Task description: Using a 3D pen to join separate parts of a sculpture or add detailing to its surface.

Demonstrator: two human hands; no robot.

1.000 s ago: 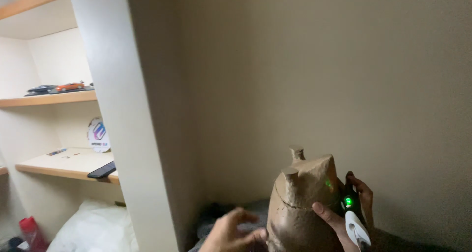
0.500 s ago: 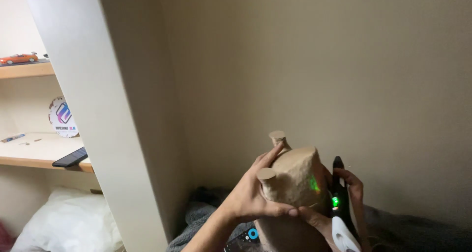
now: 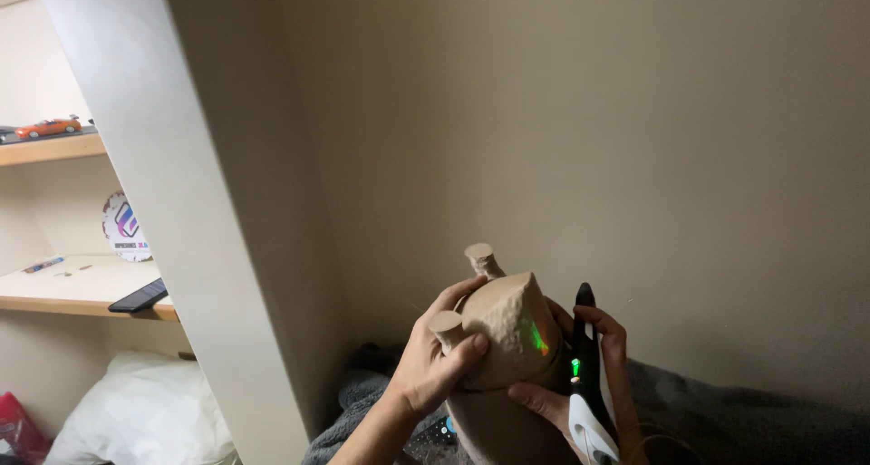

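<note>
Tan, rough clay-like sculpture [image 3: 504, 347] with two stubby pegs, held between both hands | left hand [image 3: 435, 361] fingers curled round its upper part | right hand [image 3: 580, 374] wrapped on its side, pinching black-white tool [image 3: 584, 374] with green light | grey blanket [image 3: 725, 420] beneath hands | white pillow [image 3: 145, 411] far left of left hand.

The left hand [image 3: 435, 361] grips the upper part of a tan clay sculpture [image 3: 507, 338], with the thumb on its front and the fingers around a short round stub. A second stub stands up at the top. The right hand [image 3: 589, 383] holds the sculpture from the other side together with a black and white tool [image 3: 587, 383], which has a green light. A green glow falls on the clay. Below lies a grey blanket [image 3: 725, 420]. At left, wooden shelves [image 3: 54, 293] carry an orange toy car [image 3: 50, 127] and a dark phone [image 3: 138, 296].
</note>
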